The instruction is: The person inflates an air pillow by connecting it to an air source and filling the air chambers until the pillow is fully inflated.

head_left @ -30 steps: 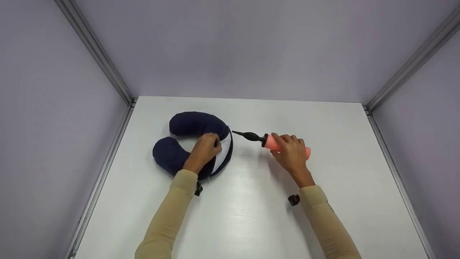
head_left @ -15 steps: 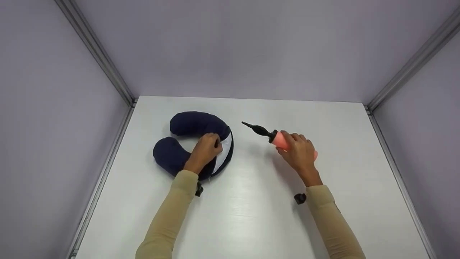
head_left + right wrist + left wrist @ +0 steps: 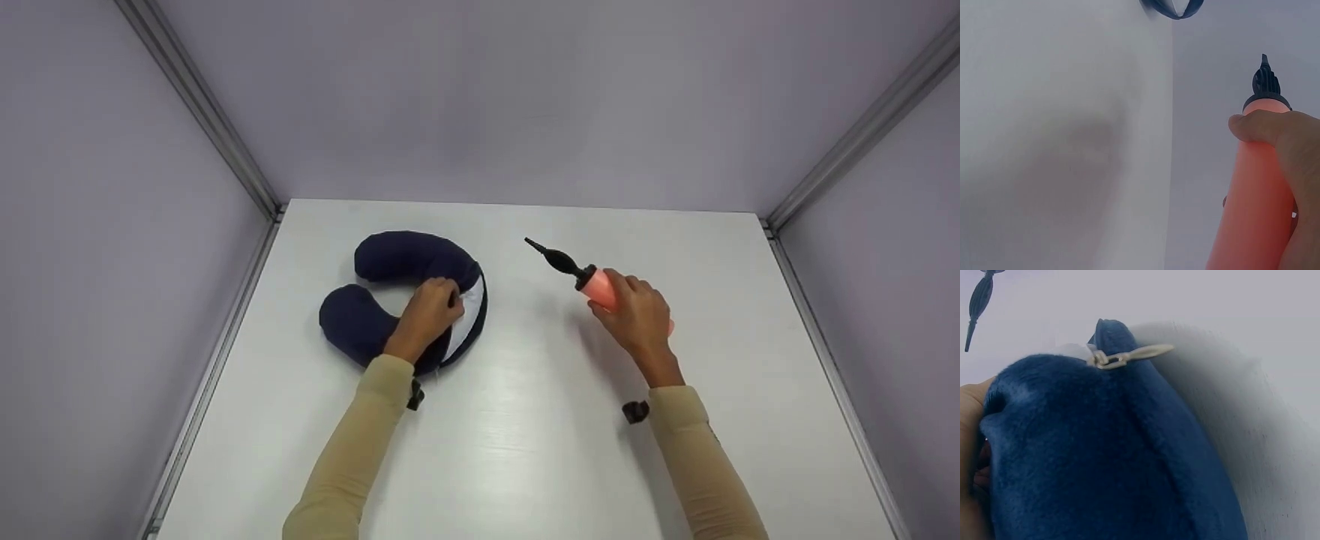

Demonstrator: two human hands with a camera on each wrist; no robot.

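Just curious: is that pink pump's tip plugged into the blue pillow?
No. The pump, held in the right hand, points away, clear of the pillow.

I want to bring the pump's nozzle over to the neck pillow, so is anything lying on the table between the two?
Nothing visible does. The pump, gripped by the right hand, points its black nozzle over bare white table; the neck pillow lies apart to its left under the left hand.

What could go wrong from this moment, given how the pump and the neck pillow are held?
The right hand holds the pink pump lifted with its black nozzle well apart from the neck pillow, so re-aiming may miss. The left hand grips only the pillow's inner edge; the soft cover might shift.
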